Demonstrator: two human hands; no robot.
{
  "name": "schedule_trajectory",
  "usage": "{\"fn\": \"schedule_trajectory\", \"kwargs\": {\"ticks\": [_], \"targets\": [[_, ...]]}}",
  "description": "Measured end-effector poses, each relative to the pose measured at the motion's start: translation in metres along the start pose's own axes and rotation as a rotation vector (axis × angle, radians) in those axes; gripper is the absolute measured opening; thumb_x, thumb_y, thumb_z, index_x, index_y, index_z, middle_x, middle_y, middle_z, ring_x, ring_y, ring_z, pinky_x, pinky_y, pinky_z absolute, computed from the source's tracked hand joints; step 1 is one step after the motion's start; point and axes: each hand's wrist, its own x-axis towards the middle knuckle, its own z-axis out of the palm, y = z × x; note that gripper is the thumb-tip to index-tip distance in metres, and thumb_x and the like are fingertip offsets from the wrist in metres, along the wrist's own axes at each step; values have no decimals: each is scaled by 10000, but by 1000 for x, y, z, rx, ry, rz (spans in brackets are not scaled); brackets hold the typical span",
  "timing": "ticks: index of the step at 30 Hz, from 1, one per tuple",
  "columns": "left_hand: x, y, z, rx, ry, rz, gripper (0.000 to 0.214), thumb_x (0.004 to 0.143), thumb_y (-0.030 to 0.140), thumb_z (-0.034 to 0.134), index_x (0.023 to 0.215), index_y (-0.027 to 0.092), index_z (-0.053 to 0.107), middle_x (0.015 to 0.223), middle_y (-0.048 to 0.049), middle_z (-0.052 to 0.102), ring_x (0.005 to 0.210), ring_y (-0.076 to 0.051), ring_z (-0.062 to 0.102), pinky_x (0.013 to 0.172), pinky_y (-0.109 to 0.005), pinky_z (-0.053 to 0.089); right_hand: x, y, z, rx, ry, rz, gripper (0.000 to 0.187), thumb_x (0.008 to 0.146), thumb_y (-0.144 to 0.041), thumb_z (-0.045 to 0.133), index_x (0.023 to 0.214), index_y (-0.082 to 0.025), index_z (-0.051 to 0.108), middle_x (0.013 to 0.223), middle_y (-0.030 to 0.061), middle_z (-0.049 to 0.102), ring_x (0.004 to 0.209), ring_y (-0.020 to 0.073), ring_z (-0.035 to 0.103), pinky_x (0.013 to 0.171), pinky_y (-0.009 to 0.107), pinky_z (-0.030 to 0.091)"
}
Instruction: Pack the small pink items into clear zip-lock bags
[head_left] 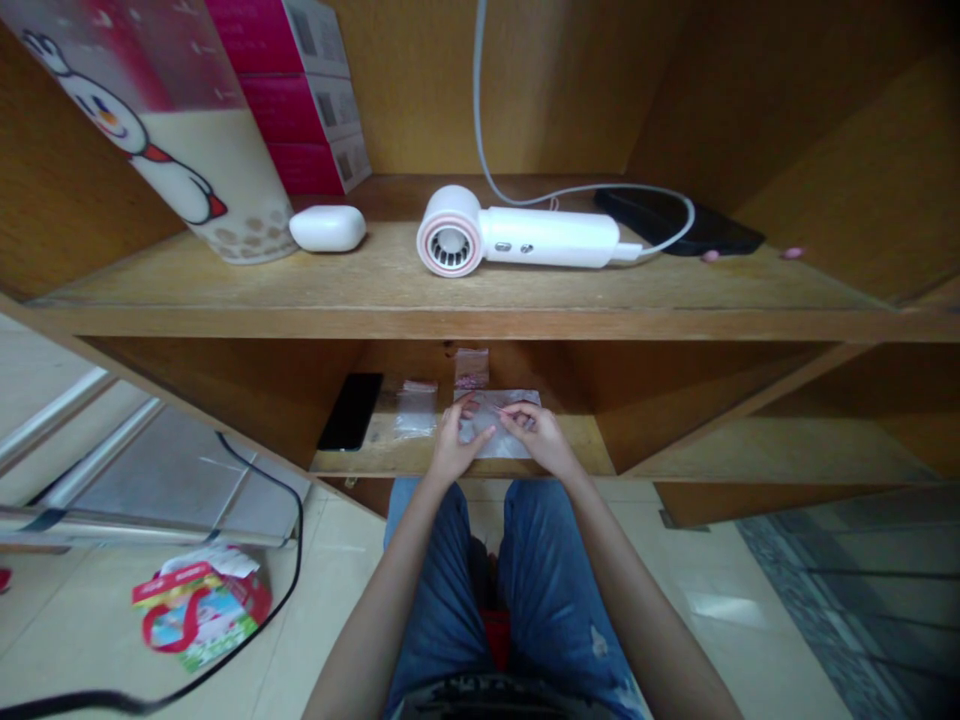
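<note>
My left hand (456, 443) and my right hand (538, 432) meet over a whitish clear plastic sheet (510, 449) on the lower shelf. Between their fingertips is what looks like a small clear plastic bag (487, 402), hard to make out. The left fingers curl at its edge, with the thumb held apart. My right thumb and forefinger pinch its other side. Just behind lies a small bag of tiny pink pieces (472, 368). A stack of clear zip bags (416, 410) lies left of my left hand.
A black phone (351, 412) lies at the lower shelf's left. Above, the upper shelf (375, 290) holds a drink cup (225, 170), pink boxes (300, 110), a white earbud case (328, 229), a corded white hair dryer (551, 236) and a black flat object (675, 222). A black cable (296, 540) crosses the floor.
</note>
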Motion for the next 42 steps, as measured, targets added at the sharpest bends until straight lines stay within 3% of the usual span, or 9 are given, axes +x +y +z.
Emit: {"fn": "schedule_trajectory", "kwargs": {"ticks": [5,8,11,15,20,24,28,35,42], "targets": [[9,7,2,-162,8,-161,402,776,425,518,1088,171,523,899,-49,588,739,-138,549,642,-253,444,4,-11,-18,112,-80,-10,262,756,-376,557,880,-165,652,781,37,646,641,129,542,597,241,423],[14,15,2,-284,-39,-181,296,778,425,513,887,157,579,792,-25,587,686,-122,544,618,-229,443,5,-14,-19,266,17,40,332,724,-382,591,977,-167,608,780,30,627,581,111,538,547,229,435],[15,25,4,-320,-5,-151,249,787,401,506,760,157,548,716,-6,553,675,-108,520,619,-208,437,3,-13,-12,415,100,136,458,699,-405,610,1093,-184,535,764,14,615,478,84,506,433,201,405],[15,33,6,-357,-10,-162,238,795,394,495,755,162,525,683,4,518,623,-92,492,535,-179,423,0,-10,-2,526,122,240,399,700,-458,592,965,-160,570,716,27,611,459,95,529,317,163,325],[12,33,5,-459,-80,-292,281,753,448,529,799,171,520,717,-3,537,660,-116,538,454,-174,438,-1,-9,0,579,136,253,347,684,-488,603,822,-172,559,693,35,615,638,185,634,351,187,429],[11,37,7,-613,-81,-376,291,731,450,557,793,170,508,775,-15,578,768,-148,589,608,-259,521,-1,-11,-3,611,129,243,343,697,-489,597,850,-186,546,706,30,618,669,200,646,419,241,511],[10,40,11,-666,-46,-351,262,741,420,565,783,169,503,750,-8,586,746,-134,600,741,-304,509,-3,-12,-2,623,148,249,355,694,-497,602,845,-187,517,684,17,612,627,190,648,456,260,531],[12,41,8,-475,28,-235,244,785,410,505,757,168,527,655,11,562,651,-128,588,632,-234,466,-5,-11,3,617,159,246,386,668,-544,604,774,-193,483,649,4,608,601,191,649,476,274,530],[11,44,9,-447,115,-203,208,804,358,481,726,174,538,591,22,570,583,-119,564,588,-222,425,-5,-13,6,631,186,247,361,666,-509,624,799,-188,527,648,10,626,584,184,644,463,262,523]]}}
